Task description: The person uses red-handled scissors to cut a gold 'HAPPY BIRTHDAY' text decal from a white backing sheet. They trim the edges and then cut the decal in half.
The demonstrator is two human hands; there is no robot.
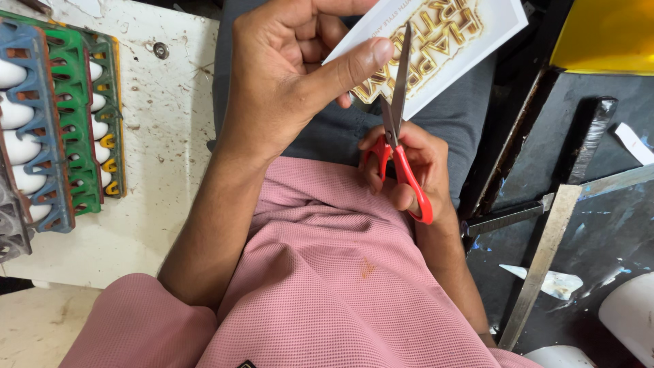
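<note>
- Head view: I see two hands at work over a lap in a pink waffle-knit shirt (327, 286) and grey trousers (340, 129).
- My left hand (286, 75) has its grip closed on one white printed card with gold lettering (443, 41), thumb pressed flat on the card's lower edge, fingers curled behind it.
- My right hand (415, 170) is closed through the handles of one pair of red-handled scissors with steel blades (397, 136); the blades point up and stand slightly parted, with the card's edge between them, just beside the left thumb.
- The card is held in the air above the lap, tilted, at the top middle of the view.
- Left of the lap, on the stained white bench (163, 170), I count three stacked plastic trays (65, 123), blue, green and a further green one, holding white rounded pieces.
- At right, one steel ruler (541, 262) lies on a dark paint-marked surface (599, 225), with a yellow thing (606, 34) at the top corner.
</note>
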